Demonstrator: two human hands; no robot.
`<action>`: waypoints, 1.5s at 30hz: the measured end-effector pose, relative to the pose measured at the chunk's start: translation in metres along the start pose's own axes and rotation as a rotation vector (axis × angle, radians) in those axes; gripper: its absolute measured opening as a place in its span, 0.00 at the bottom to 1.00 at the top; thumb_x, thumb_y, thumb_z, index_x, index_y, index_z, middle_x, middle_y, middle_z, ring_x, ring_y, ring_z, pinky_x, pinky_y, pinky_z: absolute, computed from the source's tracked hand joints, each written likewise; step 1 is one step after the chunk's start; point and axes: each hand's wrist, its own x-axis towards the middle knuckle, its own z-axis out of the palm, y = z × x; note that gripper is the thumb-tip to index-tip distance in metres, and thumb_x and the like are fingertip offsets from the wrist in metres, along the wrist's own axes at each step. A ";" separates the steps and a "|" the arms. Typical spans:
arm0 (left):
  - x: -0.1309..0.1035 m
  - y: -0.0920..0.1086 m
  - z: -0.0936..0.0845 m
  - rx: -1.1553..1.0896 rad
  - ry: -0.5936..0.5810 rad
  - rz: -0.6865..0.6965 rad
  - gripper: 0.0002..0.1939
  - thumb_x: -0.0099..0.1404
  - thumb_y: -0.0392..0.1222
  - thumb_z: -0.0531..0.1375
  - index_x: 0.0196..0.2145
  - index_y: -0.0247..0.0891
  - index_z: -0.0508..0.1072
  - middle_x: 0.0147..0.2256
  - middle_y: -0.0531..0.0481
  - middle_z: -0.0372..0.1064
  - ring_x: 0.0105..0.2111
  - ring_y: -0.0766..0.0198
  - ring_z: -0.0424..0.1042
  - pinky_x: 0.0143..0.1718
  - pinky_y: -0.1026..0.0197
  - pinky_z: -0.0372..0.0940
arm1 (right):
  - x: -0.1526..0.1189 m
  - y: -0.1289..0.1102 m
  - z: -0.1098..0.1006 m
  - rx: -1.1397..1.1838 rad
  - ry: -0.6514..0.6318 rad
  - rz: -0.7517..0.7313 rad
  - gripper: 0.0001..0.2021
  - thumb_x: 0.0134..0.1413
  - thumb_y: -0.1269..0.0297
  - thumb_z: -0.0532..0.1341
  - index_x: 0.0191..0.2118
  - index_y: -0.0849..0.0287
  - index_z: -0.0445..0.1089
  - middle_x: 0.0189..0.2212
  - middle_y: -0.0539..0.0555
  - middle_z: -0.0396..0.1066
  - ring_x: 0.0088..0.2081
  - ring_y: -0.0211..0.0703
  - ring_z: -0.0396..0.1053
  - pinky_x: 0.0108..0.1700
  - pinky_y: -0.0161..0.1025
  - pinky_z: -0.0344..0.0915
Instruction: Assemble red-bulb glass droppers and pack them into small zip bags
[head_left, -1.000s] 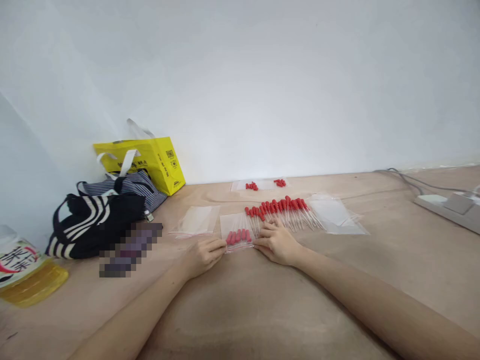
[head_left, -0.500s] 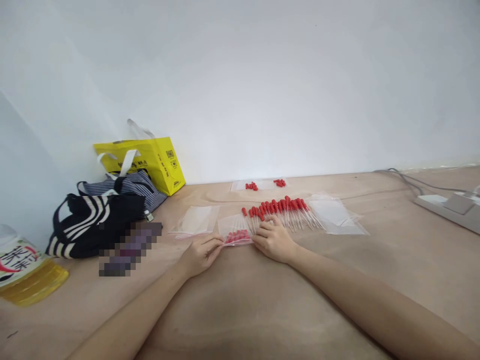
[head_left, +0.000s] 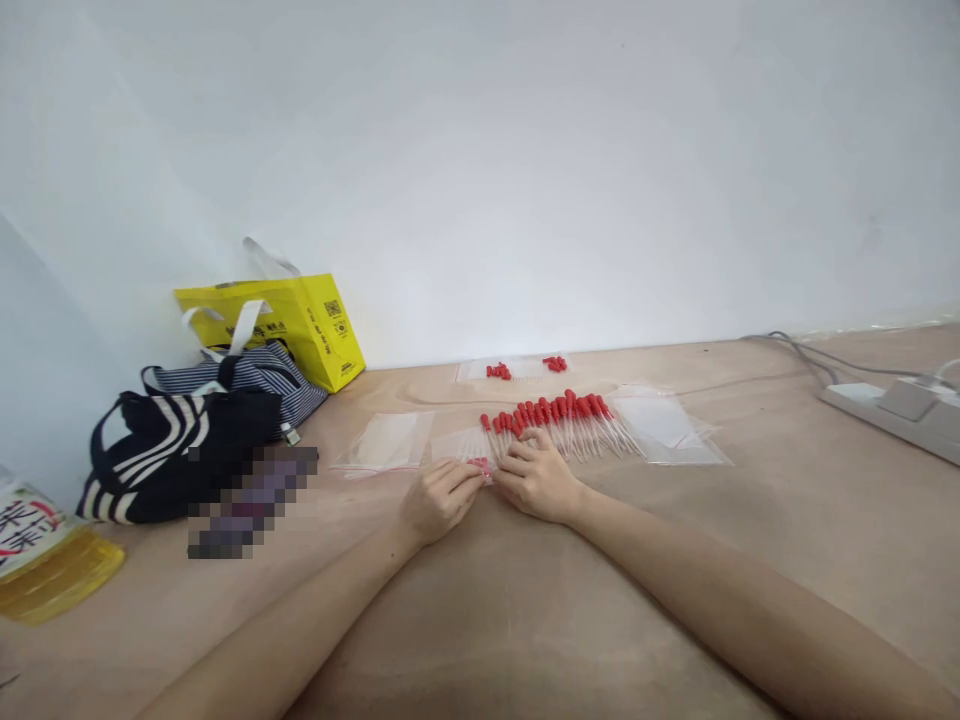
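Note:
A clear plastic bag (head_left: 454, 444) with several red-capped droppers inside lies on the table, its near edge between my hands. My left hand (head_left: 441, 500) is closed on that edge and covers part of the red caps. At the bag's right corner, my right hand (head_left: 538, 482) pinches the same edge with bent fingers. Just beyond my right hand lies a row of loose droppers (head_left: 570, 408), red caps pointing away. Flat clear bags (head_left: 390, 440) rest left of the held bag, and more clear bags (head_left: 664, 425) lie right of the row.
Farther back, small red caps (head_left: 555, 364) lie on a clear sheet by the wall. On the left stand a yellow bag (head_left: 330, 335), a black striped bag (head_left: 180, 450) and a bottle of yellow liquid (head_left: 56, 560). A power strip (head_left: 885, 410) with cables is at right.
My left hand has slid right along the bag's near edge, close to my right hand, and now covers most of the red caps inside. The view has shifted slightly.

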 end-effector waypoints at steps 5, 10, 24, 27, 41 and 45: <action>0.005 0.001 -0.001 0.036 0.031 0.034 0.06 0.60 0.29 0.52 0.31 0.33 0.69 0.29 0.48 0.71 0.29 0.66 0.69 0.33 0.61 0.66 | 0.001 -0.002 0.001 -0.015 0.020 0.010 0.11 0.51 0.73 0.53 0.20 0.61 0.63 0.17 0.48 0.60 0.26 0.34 0.54 0.40 0.41 0.47; 0.010 0.005 -0.001 0.138 -0.008 0.080 0.09 0.61 0.29 0.49 0.30 0.32 0.69 0.28 0.47 0.71 0.28 0.66 0.69 0.32 0.61 0.65 | 0.003 -0.004 0.000 -0.002 0.039 0.014 0.12 0.51 0.73 0.53 0.18 0.61 0.62 0.17 0.47 0.60 0.26 0.34 0.53 0.40 0.42 0.47; 0.001 -0.003 -0.009 0.142 -0.049 0.026 0.07 0.61 0.31 0.51 0.30 0.34 0.68 0.27 0.49 0.70 0.29 0.65 0.69 0.33 0.61 0.65 | 0.000 -0.004 0.003 0.073 0.009 0.160 0.10 0.52 0.72 0.52 0.24 0.59 0.67 0.19 0.48 0.64 0.28 0.35 0.56 0.39 0.41 0.45; 0.002 -0.002 -0.007 0.125 -0.021 0.034 0.06 0.60 0.30 0.52 0.31 0.33 0.68 0.29 0.48 0.71 0.31 0.65 0.69 0.34 0.61 0.66 | 0.001 -0.006 0.004 0.068 0.012 0.145 0.10 0.51 0.74 0.52 0.24 0.59 0.67 0.19 0.48 0.64 0.27 0.35 0.55 0.39 0.40 0.46; 0.003 0.000 -0.009 0.191 -0.038 0.106 0.08 0.61 0.30 0.50 0.30 0.33 0.68 0.28 0.47 0.71 0.30 0.64 0.70 0.33 0.60 0.67 | 0.003 -0.009 0.003 0.097 -0.004 0.146 0.10 0.50 0.72 0.51 0.23 0.60 0.65 0.19 0.49 0.62 0.27 0.35 0.55 0.39 0.41 0.45; -0.007 -0.004 -0.017 0.252 -0.034 0.099 0.06 0.60 0.30 0.51 0.31 0.33 0.68 0.27 0.47 0.70 0.28 0.64 0.70 0.33 0.60 0.67 | 0.003 -0.008 0.002 0.145 -0.004 0.172 0.09 0.51 0.71 0.51 0.25 0.60 0.67 0.20 0.49 0.64 0.28 0.35 0.57 0.38 0.40 0.45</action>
